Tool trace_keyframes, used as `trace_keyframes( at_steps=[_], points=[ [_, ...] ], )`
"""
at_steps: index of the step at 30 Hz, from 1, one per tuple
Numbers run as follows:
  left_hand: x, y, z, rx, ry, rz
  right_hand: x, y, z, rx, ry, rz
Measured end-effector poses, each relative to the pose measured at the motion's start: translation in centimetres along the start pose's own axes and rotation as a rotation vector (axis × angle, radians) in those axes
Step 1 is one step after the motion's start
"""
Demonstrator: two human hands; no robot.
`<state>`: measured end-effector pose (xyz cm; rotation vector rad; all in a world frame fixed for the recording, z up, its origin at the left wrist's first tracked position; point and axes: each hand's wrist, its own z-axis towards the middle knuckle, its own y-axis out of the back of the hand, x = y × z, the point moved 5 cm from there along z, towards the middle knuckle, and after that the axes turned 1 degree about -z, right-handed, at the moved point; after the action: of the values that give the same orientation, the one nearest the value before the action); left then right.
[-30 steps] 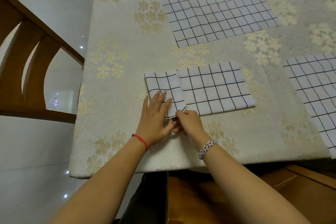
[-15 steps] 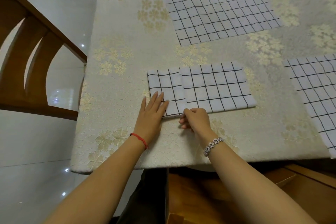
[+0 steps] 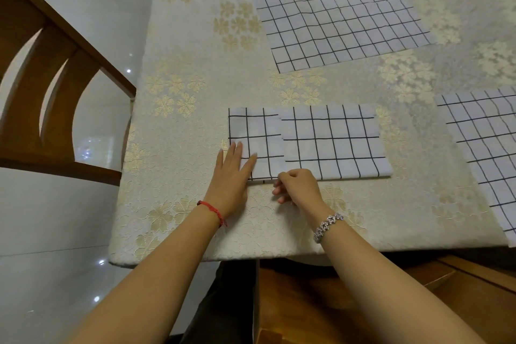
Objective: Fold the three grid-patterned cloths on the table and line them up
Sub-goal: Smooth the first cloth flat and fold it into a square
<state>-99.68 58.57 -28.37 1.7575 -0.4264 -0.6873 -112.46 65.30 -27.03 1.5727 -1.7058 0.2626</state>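
Observation:
Three white cloths with black grid lines lie on the table. The near one (image 3: 332, 142) is folded into a long strip, and its left end carries a further folded flap. My left hand (image 3: 231, 176) lies flat with straight fingers on the strip's near left corner. My right hand (image 3: 297, 186) has curled fingers and pinches the near edge of that cloth just right of the left hand. A second cloth (image 3: 337, 14) lies spread flat at the far middle. The third cloth (image 3: 485, 148) lies spread at the right, cut off by the frame edge.
The table (image 3: 184, 176) wears a cream cloth with gold flower prints; its near edge runs just below my wrists. A wooden chair (image 3: 42, 98) stands at the left over a glossy white floor. Another wooden seat (image 3: 363, 301) sits under the near edge.
My left hand has slid a little left and down the flap, flattening it. My right hand has stayed at the strip's near edge. The flap now lies flatter and squarer.

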Motion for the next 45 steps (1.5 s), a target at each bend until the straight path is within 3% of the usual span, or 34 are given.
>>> trace_keyframes(
  at_steps=[8, 14, 20, 23, 25, 28, 30, 45],
  points=[
    [0.3, 2.0, 0.8, -0.259, 0.12, -0.289, 0.1, -0.3, -0.1, 0.048, 0.024, -0.01],
    [0.8, 1.1, 3.2, -0.095, 0.214, -0.113, 0.0, -0.5, 0.3, 0.052, 0.05, -0.072],
    [1.3, 0.7, 3.2, -0.055, 0.249, -0.036, 1.4, 0.8, -0.1, -0.297, 0.245, -0.569],
    [1.1, 1.3, 3.5, -0.088, 0.245, -0.062, 2.5, 0.4, -0.7, -0.388, 0.544, -0.649],
    [1.1, 1.4, 4.1, -0.087, 0.231, -0.069, 2.3, -0.8, -0.4, -0.298, 0.654, -0.753],
    [1.7, 0.9, 4.6, -0.051, 0.212, -0.038, 0.5, -2.3, 0.7, -0.103, 0.612, -0.993],
    [2.1, 0.4, 4.5, -0.028, 0.203, -0.025, -0.7, -2.7, 1.1, -0.059, 0.598, -1.076],
    [2.8, 0.0, 4.2, -0.04, 0.161, -0.002, -1.1, -1.9, 1.1, -0.088, 0.607, -1.094]
  ],
)
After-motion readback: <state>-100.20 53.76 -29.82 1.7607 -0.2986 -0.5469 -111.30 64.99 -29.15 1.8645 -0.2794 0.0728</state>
